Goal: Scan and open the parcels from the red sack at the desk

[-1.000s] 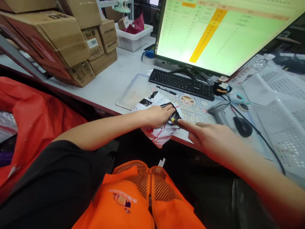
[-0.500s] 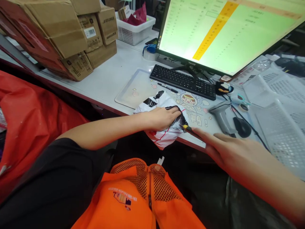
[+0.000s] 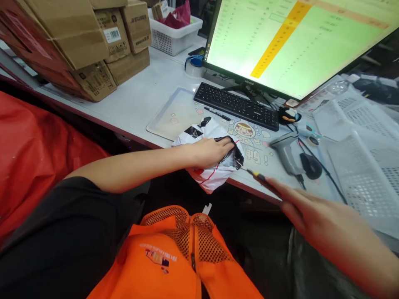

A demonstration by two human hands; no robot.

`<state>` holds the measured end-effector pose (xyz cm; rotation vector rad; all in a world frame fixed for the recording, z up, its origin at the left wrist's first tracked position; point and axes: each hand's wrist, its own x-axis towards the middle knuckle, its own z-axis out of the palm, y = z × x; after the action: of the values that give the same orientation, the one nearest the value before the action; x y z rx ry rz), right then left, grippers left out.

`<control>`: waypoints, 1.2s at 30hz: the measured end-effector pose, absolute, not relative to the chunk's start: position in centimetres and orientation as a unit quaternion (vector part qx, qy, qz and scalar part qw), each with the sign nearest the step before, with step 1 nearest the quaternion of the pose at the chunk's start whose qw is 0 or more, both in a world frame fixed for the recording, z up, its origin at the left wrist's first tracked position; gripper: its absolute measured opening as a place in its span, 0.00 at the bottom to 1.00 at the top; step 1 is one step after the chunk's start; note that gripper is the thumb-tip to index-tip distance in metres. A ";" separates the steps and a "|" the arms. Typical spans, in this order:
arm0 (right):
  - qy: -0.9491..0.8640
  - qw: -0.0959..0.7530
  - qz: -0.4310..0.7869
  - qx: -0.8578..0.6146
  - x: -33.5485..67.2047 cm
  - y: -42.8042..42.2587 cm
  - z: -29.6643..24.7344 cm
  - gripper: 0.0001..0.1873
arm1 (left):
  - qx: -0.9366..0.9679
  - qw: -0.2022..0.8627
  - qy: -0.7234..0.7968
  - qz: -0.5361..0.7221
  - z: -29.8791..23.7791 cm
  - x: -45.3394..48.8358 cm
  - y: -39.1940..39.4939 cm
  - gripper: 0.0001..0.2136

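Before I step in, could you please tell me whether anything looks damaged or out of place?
Yes: the bag has a ragged, dark opening by the left hand, so it looks torn or cut, and it juts off the desk. The right hand holds a cutter.

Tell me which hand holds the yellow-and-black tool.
The right hand: it grips the yellow-and-black tool, pointing it toward the white bag. The left hand instead lies on that bag.
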<state>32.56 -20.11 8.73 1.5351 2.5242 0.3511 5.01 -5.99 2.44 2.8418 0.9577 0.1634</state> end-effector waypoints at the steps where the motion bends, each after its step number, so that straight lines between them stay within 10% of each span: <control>1: 0.852 0.069 0.126 0.503 31.7 -19.7 9.2 0.30 | 0.943 0.069 0.320 0.054 2.5 5.0 -6.0 0.22; 36: 0.846 0.111 0.126 0.507 33.6 -20.5 6.1 0.27 | 0.940 0.088 0.322 0.075 2.3 4.6 -5.6 0.22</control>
<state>33.57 -20.51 6.09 1.4885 2.4833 0.3701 4.56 -5.58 2.32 2.7972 0.9598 0.2233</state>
